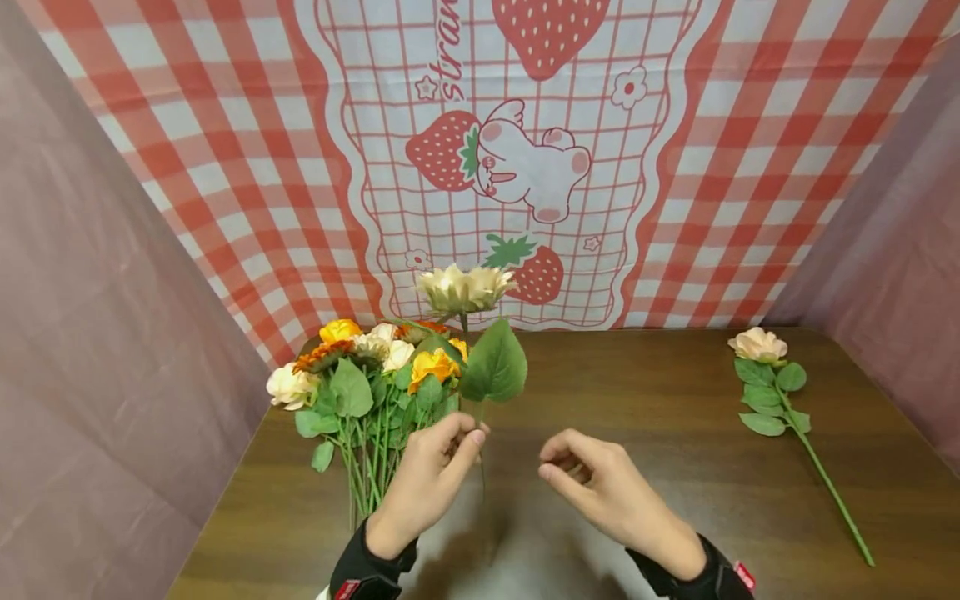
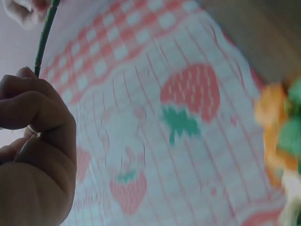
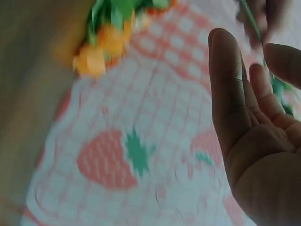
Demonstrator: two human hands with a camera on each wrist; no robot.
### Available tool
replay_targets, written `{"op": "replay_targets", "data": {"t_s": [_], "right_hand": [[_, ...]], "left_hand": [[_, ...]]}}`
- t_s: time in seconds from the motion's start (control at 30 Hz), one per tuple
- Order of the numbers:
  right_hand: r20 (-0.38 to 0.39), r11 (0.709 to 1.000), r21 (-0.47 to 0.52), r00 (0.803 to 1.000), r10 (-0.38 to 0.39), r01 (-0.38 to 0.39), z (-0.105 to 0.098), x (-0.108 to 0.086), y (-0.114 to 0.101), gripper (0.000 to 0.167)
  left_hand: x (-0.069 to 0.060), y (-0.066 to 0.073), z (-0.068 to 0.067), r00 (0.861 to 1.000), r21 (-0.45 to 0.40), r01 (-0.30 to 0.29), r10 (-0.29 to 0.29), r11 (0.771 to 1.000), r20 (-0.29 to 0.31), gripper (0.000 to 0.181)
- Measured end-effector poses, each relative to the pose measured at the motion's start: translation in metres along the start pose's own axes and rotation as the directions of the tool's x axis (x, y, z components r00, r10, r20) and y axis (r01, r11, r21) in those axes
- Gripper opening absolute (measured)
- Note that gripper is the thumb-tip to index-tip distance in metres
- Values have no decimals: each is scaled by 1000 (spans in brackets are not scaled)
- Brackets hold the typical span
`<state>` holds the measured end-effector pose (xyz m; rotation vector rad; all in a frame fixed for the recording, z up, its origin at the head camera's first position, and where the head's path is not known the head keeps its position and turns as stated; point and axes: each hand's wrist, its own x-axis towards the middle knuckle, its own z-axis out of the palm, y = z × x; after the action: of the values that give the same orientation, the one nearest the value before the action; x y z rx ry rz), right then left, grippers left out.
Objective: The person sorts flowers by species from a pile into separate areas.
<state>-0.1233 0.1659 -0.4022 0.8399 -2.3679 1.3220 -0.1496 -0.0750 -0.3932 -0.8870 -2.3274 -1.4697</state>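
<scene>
My left hand (image 1: 431, 475) pinches the stem of a cream flower (image 1: 465, 289) with a large green leaf (image 1: 495, 364), held upright above the table. In the left wrist view the green stem (image 2: 46, 37) rises from the curled fingers of that hand (image 2: 37, 150). To its right my right hand (image 1: 618, 492) hovers with loosely bent fingers and nothing in its grasp; the right wrist view shows that hand (image 3: 263, 136) with thumb and fingers apart. A bunch of orange, yellow and cream flowers (image 1: 435, 367) lies just left of the held stem.
A single pale peach rose (image 1: 759, 344) with a long leafy stem lies at the right of the brown wooden table (image 1: 637, 392). Behind the table hangs a red and white checked cloth (image 1: 720, 208) with strawberries; pinkish curtains (image 1: 97, 333) hang at both sides.
</scene>
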Motion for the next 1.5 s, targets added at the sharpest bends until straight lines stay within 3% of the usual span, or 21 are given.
{"op": "replay_targets", "data": {"t_s": [0.17,0.33,0.53,0.7,1.0,1.23,1.33,1.5], "right_hand": [[108,984,159,992,68,-85,22,-3,-2,10],[165,962,225,979,120,-156,28,-5,-1,10],[211,937,264,962,174,-228,29,-6,1,1],[249,891,268,920,302,-365,28,-5,7,5],[163,830,172,846,508,-531,16,0,39,27],[104,781,107,788,607,-615,4,-1,68,33],[102,770,78,773,626,-633,-1,-1,78,33],[92,779,25,777,623,-627,-5,-3,91,33]], "left_hand": [[-2,1,18,996,-79,-15,22,997,85,10],[-5,0,29,989,-123,7,11,992,145,13],[-7,-2,38,986,-92,10,6,996,167,13],[-6,-3,38,983,-16,27,-24,1000,184,15],[-4,-1,26,982,71,77,-88,994,165,17],[-4,1,26,973,143,66,-95,988,209,15],[-4,3,25,969,137,73,-103,988,226,15],[-6,3,24,963,103,85,-108,991,247,15]]}}
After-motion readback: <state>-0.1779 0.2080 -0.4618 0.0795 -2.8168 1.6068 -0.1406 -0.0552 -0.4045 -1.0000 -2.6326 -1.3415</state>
